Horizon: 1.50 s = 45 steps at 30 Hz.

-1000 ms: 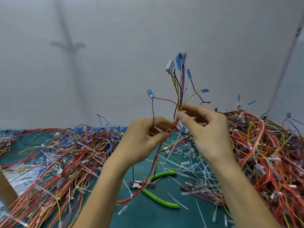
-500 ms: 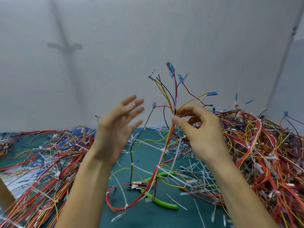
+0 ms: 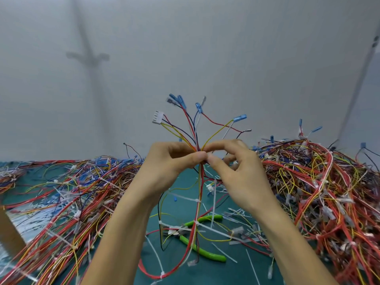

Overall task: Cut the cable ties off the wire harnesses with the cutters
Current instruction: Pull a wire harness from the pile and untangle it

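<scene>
- Wire harness (image 3: 201, 177) is up in the air over the middle of the teal mat (image 3: 230, 274), its trunk hanging straight down from both hands and its tail curling onto the mat.
- Big change from half a second back: the left hand (image 3: 164, 163), which was flung wide open and clear of the wires, is in again and on the bundle.
- Left thumb and forefinger pinch the wire harness right where the loose leads fan out; the other fingers fold in behind.
- Right hand (image 3: 240, 171) holds on as before, thumb and forefinger nipping the same spot, so the 2 pinches meet tip to tip. Its remaining fingers curl loosely behind.
- Above the pinch, the white connector (image 3: 158, 117) leans left and the blue terminals (image 3: 239, 118) spray up and right.
- White cable ties (image 3: 197, 200) still ring the trunk below the hands.
- Cutters (image 3: 202, 253), green-handled, lie on the mat behind the dangling trunk, no hand on them.
- Tangled heaps sit either side: left pile (image 3: 72, 192), right pile (image 3: 329, 192), with cut tie scraps (image 3: 238, 212) scattered between.
</scene>
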Each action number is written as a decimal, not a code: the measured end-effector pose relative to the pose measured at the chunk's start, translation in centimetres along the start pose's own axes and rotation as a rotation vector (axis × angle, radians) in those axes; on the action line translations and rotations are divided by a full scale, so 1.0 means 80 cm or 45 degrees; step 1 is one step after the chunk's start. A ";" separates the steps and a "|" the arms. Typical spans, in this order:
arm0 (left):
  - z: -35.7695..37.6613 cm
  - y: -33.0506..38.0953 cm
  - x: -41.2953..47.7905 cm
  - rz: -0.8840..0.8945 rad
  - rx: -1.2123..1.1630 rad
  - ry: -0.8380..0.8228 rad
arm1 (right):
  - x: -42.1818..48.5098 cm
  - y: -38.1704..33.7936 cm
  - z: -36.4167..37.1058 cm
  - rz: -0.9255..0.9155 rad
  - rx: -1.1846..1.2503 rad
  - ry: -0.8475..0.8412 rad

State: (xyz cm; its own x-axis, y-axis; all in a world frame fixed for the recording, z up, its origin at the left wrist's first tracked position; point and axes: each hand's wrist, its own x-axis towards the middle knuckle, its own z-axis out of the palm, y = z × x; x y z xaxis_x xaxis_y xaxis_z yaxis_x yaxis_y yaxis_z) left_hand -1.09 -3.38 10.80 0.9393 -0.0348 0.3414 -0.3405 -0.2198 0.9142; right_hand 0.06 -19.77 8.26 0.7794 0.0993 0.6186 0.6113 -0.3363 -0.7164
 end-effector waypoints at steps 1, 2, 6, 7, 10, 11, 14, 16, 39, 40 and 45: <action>-0.001 0.000 0.000 0.001 0.033 -0.010 | 0.001 0.001 0.002 0.027 0.030 0.025; 0.000 0.000 0.000 0.002 0.076 -0.028 | 0.001 0.003 0.002 0.065 0.071 0.059; 0.010 -0.002 0.000 0.022 0.119 -0.066 | 0.002 0.016 0.000 0.175 0.142 0.226; 0.013 -0.003 0.000 0.017 0.111 -0.076 | 0.002 0.018 -0.002 0.180 0.130 0.237; 0.017 -0.004 -0.001 -0.029 0.047 -0.118 | 0.003 0.020 -0.007 0.203 0.137 0.243; 0.016 -0.005 -0.001 -0.047 -0.004 -0.134 | 0.004 0.020 -0.007 0.204 0.147 0.239; 0.018 -0.005 -0.002 -0.055 -0.221 -0.240 | 0.005 0.020 -0.005 0.178 0.175 0.202; 0.021 -0.005 -0.003 -0.049 -0.352 -0.311 | 0.003 0.021 -0.003 0.167 0.210 0.168; -0.019 -0.013 0.009 0.104 -0.324 -0.015 | -0.016 0.082 0.027 0.480 -0.643 -0.848; -0.018 -0.012 0.009 0.108 -0.335 0.005 | -0.021 0.082 0.035 0.457 -0.672 -0.932; -0.013 -0.007 0.008 0.098 -0.351 0.068 | -0.036 0.089 0.056 0.265 -1.010 -0.998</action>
State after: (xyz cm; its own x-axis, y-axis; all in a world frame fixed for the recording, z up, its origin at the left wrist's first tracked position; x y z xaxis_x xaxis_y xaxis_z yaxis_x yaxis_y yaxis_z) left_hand -0.34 -2.25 10.72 0.9091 0.0122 0.4163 -0.4163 0.0551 0.9076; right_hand 2.74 -18.28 -0.05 0.8973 0.4372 -0.0616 0.4177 -0.8858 -0.2020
